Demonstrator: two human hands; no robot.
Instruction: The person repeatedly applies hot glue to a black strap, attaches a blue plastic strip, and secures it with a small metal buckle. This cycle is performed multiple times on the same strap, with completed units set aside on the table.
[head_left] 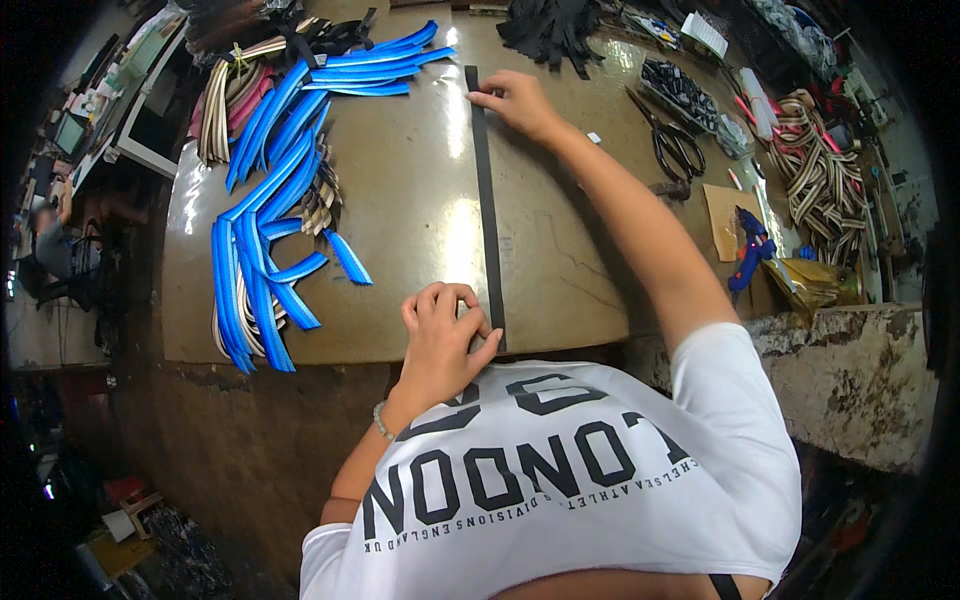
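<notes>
Two hands pin one black strap (pixel 486 200) flat on worktable (pixel 400 180): left hand (pixel 440 335) curled, thumb pressing near end at table edge; right hand (pixel 515 100) fingertips on far end. Strap runs straight btwn them. Blue straps (pixel 270 200) left, scissors (pixel 670 140) right.

You are standing in a strap-making workshop. Your worn, glossy tan worktable (pixel 400 200) carries a heap of bright blue webbing straps (pixel 265 210), bundles of striped beige webbing (pixel 820 175), large black-handled scissors (pixel 672 140) and a blue hot-glue gun (pixel 748 250). Its chipped concrete edge (pixel 860 380) and the cluttered floor beneath suit a workroom.
</notes>
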